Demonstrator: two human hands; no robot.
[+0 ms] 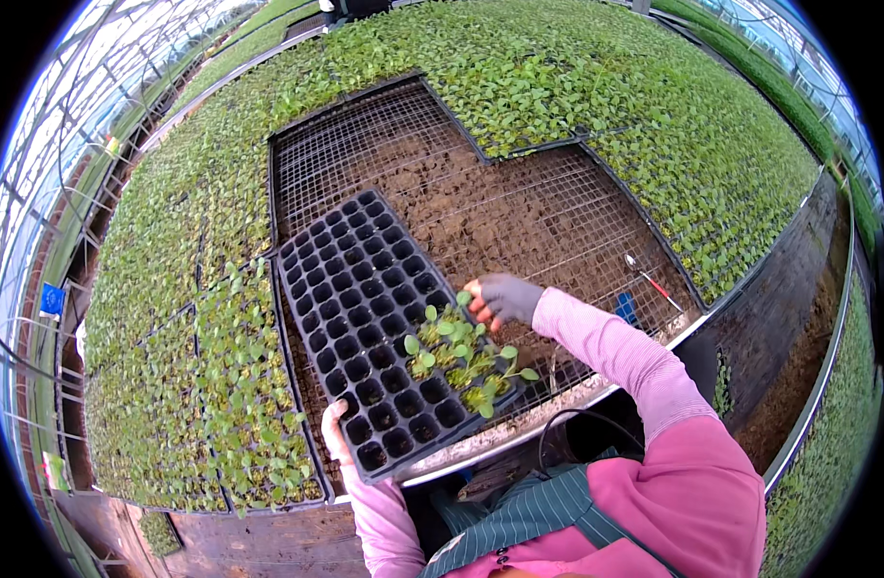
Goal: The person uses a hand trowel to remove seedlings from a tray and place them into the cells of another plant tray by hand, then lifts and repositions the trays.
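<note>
A black plastic seedling tray point(370, 311) lies tilted over the wire mesh bench. My left hand point(336, 433) grips its lower left edge. Most cells look empty of plants, while several green seedlings point(464, 354) with round leaves stand in cells along the lower right side. My right hand point(505, 299), in a grey glove with bare fingertips, is at the tray's right edge just above these seedlings. Its fingers are curled by a small leaf; whether they pinch it is hard to tell.
Trays dense with seedlings point(247, 383) surround the soil-strewn wire mesh point(485, 217). A small tool with a red handle point(659, 290) and a blue object point(626, 308) lie at the right of the mesh. The bench's pale metal edge point(514, 428) runs before me, with a dark bucket point(594, 437) below it.
</note>
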